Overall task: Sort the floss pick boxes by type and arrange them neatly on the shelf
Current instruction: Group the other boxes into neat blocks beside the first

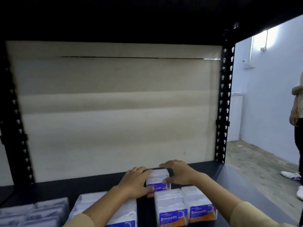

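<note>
A clear floss pick box with a blue and orange "Smooth" label (157, 178) stands on the black shelf (82, 185). My left hand (136, 182) grips its left side and my right hand (177, 172) grips its right side and back corner. Two more "Smooth" boxes stand in front of it, one in the middle (170, 208) and one to the right (200, 204). A further "Smooth" box (126, 212) lies under my left forearm, partly hidden. Several flat clear boxes of another type (32, 213) are stacked at the front left.
A beige backboard (114, 104) closes the rear of the shelf. Black perforated uprights stand at the left (14, 120) and right (224, 104). Another shelf board hangs dark overhead. A person (297, 120) stands on the floor at the far right.
</note>
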{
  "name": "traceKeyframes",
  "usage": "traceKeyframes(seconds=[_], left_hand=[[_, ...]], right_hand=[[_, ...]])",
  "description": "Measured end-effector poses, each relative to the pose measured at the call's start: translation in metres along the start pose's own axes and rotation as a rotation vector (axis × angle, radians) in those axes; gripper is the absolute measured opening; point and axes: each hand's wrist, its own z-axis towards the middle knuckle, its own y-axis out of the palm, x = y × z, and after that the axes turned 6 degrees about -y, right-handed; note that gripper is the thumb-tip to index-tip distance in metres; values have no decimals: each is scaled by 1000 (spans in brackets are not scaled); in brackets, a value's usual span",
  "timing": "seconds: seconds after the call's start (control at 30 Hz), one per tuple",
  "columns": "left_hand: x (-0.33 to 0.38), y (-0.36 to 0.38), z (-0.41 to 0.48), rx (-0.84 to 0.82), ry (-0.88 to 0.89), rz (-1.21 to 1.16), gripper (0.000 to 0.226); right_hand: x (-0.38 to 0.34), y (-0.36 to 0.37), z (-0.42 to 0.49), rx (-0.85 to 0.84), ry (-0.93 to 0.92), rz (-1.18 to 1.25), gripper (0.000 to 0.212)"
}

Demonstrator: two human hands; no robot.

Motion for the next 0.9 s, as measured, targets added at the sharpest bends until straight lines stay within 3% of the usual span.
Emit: traceKeyframes(seconds=[0.27, 0.57, 0.9], left_hand=[[-2, -4, 9, 49, 43, 25, 59], [5, -4, 12, 113, 83, 30, 45], [9, -7, 14, 111, 79, -42, 33]], right_hand=[[2, 3, 15, -146, 10, 46, 52], [23, -1, 3, -120, 91, 52, 37], [63, -10, -24, -80, 106, -16, 36]])
